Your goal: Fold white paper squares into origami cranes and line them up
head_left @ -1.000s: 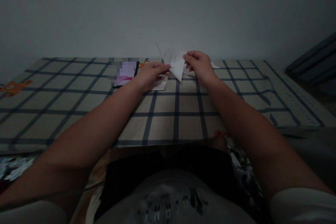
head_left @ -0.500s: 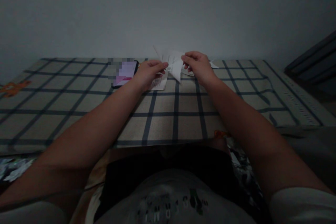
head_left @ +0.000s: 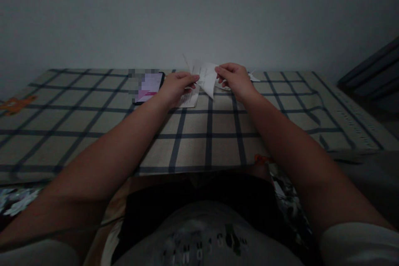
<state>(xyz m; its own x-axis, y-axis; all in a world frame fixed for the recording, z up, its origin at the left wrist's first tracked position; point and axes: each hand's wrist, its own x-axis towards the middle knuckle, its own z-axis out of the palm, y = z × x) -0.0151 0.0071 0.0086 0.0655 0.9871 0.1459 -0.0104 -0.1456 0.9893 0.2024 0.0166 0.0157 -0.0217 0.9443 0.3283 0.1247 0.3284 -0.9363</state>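
I hold a folded white paper figure (head_left: 208, 78) with pointed flaps above a checked cloth (head_left: 199, 129). My left hand (head_left: 177, 87) pinches its left side with thumb and fingers closed. My right hand (head_left: 235, 80) pinches its right side, fingers curled. The figure hangs between the two hands, its lower point aimed down at the cloth.
A phone (head_left: 148, 87) with a lit screen lies left of my left hand. A printed paper slip (head_left: 189, 99) lies flat under that hand. More white paper pieces (head_left: 254, 77) lie beyond my right hand. An orange print (head_left: 15, 104) marks the cloth's far left.
Both hands have shifted slightly left with the paper figure, and my right hand has lowered a little. The grip on the paper is the same.
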